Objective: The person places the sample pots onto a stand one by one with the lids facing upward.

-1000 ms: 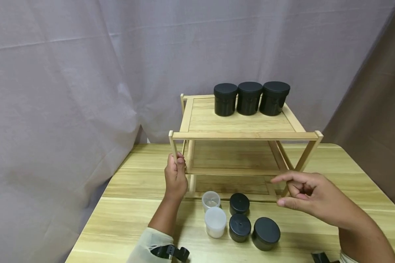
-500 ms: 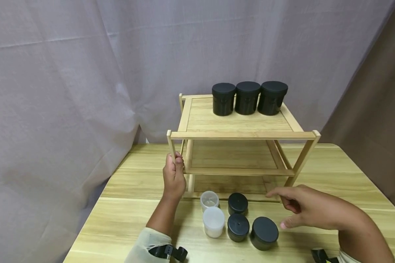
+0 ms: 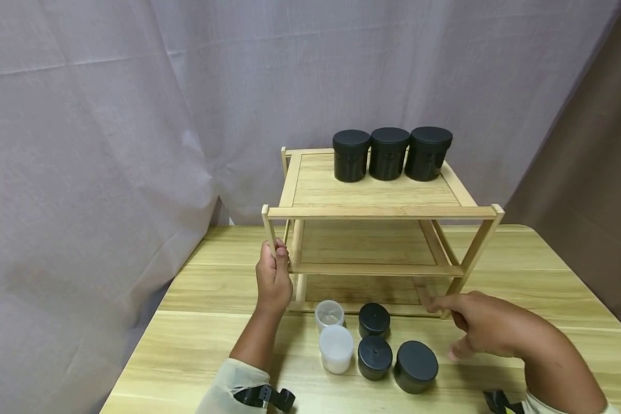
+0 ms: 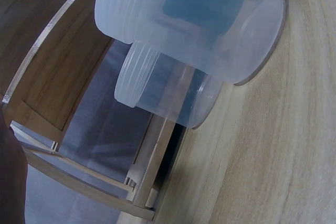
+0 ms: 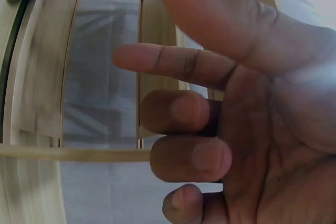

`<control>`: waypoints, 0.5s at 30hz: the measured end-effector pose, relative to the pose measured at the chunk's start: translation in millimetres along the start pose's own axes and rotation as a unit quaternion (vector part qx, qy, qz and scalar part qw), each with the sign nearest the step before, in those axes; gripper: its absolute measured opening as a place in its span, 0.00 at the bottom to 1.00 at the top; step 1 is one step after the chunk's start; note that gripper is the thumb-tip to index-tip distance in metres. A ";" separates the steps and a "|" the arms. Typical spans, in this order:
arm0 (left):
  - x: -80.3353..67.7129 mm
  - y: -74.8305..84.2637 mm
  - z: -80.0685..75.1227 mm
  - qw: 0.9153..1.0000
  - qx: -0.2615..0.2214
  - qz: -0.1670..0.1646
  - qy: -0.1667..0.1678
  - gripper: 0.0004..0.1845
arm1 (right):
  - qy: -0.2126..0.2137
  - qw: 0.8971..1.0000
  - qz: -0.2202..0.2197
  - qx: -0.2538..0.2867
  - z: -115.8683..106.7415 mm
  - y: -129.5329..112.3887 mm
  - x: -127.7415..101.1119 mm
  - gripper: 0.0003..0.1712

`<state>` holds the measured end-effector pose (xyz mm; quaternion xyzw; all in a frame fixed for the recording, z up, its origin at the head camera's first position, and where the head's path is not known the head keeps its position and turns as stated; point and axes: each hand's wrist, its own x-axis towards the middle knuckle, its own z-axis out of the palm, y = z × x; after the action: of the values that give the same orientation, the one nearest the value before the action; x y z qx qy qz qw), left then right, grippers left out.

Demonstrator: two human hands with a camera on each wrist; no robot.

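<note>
A two-tier wooden rack [image 3: 383, 211] stands on the table, with three black jars [image 3: 390, 153] in a row at the back of its top shelf. My left hand [image 3: 274, 261] grips the rack's front left post. My right hand [image 3: 462, 329] hovers low by the rack's front right foot, just right of a wide black jar [image 3: 416, 366]. Its index finger [image 5: 157, 61] and thumb are stretched out, the other fingers are curled, and it holds nothing. In the left wrist view two translucent jars [image 4: 194, 19] lie close to the rack's frame [image 4: 52, 77].
In front of the rack stand an open clear jar [image 3: 329, 313], a white lidded jar [image 3: 336, 348] and two small black jars [image 3: 374, 320]. The wooden table [image 3: 196, 345] ends near a grey curtain [image 3: 108, 144] on the left and behind.
My right hand has sunk from beside the rack's right leg down toward the table near the wide black jar. The left hand has kept its grip on the post.
</note>
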<state>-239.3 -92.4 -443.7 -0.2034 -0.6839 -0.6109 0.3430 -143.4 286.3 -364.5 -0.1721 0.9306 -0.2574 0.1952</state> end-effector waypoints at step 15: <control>0.1 -1.0 0.3 1.000 0.004 -0.002 0.005 0.28 | -0.121 0.973 -0.107 0.164 3.4 16.6 13.8 0.39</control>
<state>-240.2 -92.3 -444.3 -0.1973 -0.6852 -0.6099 0.3458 -157.4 292.6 -380.1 -0.2660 0.8212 -0.4036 0.3034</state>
